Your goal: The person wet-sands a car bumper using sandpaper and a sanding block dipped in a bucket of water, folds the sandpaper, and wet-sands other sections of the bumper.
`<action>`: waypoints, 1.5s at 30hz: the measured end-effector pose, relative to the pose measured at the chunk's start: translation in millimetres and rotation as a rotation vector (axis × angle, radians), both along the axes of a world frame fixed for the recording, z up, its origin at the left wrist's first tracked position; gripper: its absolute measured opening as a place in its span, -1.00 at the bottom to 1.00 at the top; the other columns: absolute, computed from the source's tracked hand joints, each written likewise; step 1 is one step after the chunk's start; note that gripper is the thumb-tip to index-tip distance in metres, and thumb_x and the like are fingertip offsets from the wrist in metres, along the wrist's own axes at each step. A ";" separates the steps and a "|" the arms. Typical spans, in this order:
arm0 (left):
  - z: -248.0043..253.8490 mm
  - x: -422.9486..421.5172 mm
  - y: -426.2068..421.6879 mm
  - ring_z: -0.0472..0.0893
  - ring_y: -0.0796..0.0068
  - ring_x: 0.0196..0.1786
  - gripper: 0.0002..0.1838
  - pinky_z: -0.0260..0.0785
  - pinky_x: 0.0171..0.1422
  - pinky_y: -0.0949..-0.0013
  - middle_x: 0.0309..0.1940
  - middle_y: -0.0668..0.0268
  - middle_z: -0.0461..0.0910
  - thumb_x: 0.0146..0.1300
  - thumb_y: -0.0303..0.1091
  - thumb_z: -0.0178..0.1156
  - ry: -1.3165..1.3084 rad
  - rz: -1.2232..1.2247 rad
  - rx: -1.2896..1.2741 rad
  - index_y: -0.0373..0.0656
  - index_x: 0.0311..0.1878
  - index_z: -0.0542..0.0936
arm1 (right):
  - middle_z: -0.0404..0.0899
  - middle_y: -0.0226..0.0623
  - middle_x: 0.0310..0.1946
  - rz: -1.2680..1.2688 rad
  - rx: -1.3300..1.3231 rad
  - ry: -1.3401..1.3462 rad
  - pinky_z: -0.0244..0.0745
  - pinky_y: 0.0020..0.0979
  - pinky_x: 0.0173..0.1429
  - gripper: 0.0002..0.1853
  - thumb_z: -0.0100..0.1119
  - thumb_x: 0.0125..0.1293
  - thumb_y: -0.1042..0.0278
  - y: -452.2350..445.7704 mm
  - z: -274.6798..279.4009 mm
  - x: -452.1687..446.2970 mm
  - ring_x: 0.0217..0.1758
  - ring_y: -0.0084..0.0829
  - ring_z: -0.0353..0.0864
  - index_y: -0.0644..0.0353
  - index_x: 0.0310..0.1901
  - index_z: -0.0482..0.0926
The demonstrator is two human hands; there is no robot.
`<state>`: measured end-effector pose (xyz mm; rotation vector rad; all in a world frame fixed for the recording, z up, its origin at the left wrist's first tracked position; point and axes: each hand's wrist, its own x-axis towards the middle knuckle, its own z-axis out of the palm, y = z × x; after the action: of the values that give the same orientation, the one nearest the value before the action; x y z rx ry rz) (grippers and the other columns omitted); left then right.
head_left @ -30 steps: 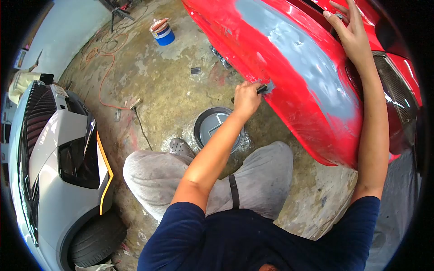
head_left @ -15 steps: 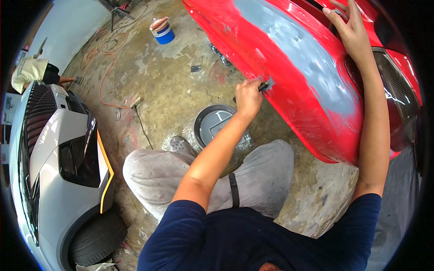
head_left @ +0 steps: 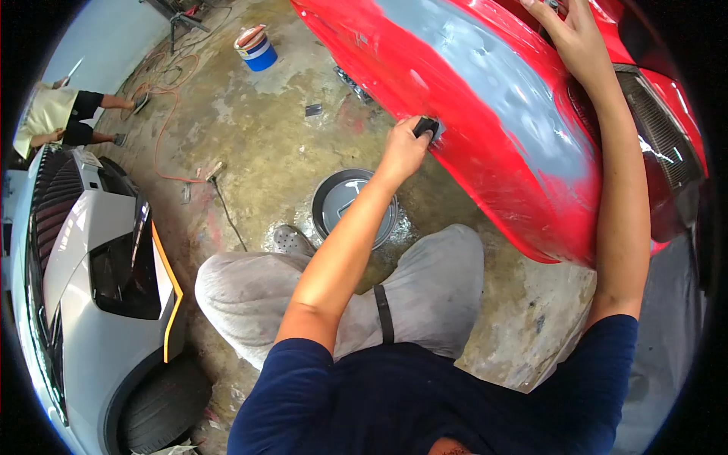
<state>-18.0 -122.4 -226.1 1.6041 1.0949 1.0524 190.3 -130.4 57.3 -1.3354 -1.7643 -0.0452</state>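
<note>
My left hand is closed around a small black sanding block. It presses the block against the lower edge of a red car bumper, beside a small grey smear. A long, wet-looking grey patch runs across the bumper above. At the top right, my right hand rests on the car's upper edge with thumb and fingers apart; its fingertips are partly cut off by the frame. Below my left forearm, a round dark basin holds greyish water.
A silver car with a black tyre stands at left. Behind it is another person. A blue-and-white bucket, an orange hose and a dark flat piece are on the wet concrete. A tail light lies beside my right forearm.
My left hand has shifted slightly up and left along the bumper edge, and the black block is now turned more into view. The view has shifted slightly. The person at left has moved.
</note>
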 end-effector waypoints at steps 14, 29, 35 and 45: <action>4.8 -12.4 7.7 0.63 -0.06 -0.02 -0.77 0.45 0.11 0.00 -0.17 0.01 0.69 0.16 -0.38 0.29 0.121 -0.069 0.037 -0.06 -0.09 0.71 | 0.11 -0.04 0.54 0.095 0.049 0.111 0.38 -0.26 0.39 -0.10 0.21 0.39 0.34 5.2 -1.6 0.7 0.33 -0.24 0.42 0.19 0.63 -0.10; -20.7 -7.0 12.7 0.57 0.38 -0.44 -0.81 0.42 -0.23 0.28 -0.53 0.23 0.59 0.25 -0.40 0.26 0.114 0.071 0.516 -0.20 -0.09 0.69 | 0.14 -0.07 0.51 0.047 0.004 0.174 0.48 -0.39 0.12 -0.13 0.18 0.41 0.32 0.0 -3.8 -12.1 0.15 -0.37 0.43 0.13 0.64 -0.08; 9.5 -5.4 -0.2 0.66 0.19 -0.16 -0.81 0.46 -0.02 0.18 -0.28 0.11 0.69 0.24 -0.43 0.28 0.151 -0.035 -0.130 -0.20 -0.09 0.69 | 0.21 -0.03 0.45 0.056 -0.039 0.196 0.48 -0.41 0.10 -0.10 0.21 0.40 0.32 -5.1 1.7 -11.0 0.09 -0.41 0.45 0.15 0.64 -0.09; -18.6 -13.9 -4.1 0.63 -0.08 -0.04 -0.75 0.48 0.09 0.01 -0.22 -0.05 0.66 0.17 -0.40 0.31 0.204 0.060 0.209 -0.07 -0.06 0.73 | 0.45 -0.19 0.03 0.075 -0.060 0.235 0.44 -0.48 0.01 -0.13 0.22 0.42 0.31 -10.7 0.7 -12.0 -0.08 -0.52 0.47 0.17 0.63 -0.06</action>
<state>-32.0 -126.6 -244.7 1.8889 1.2056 1.0898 178.2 -141.1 58.0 -1.2613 -1.6246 0.2000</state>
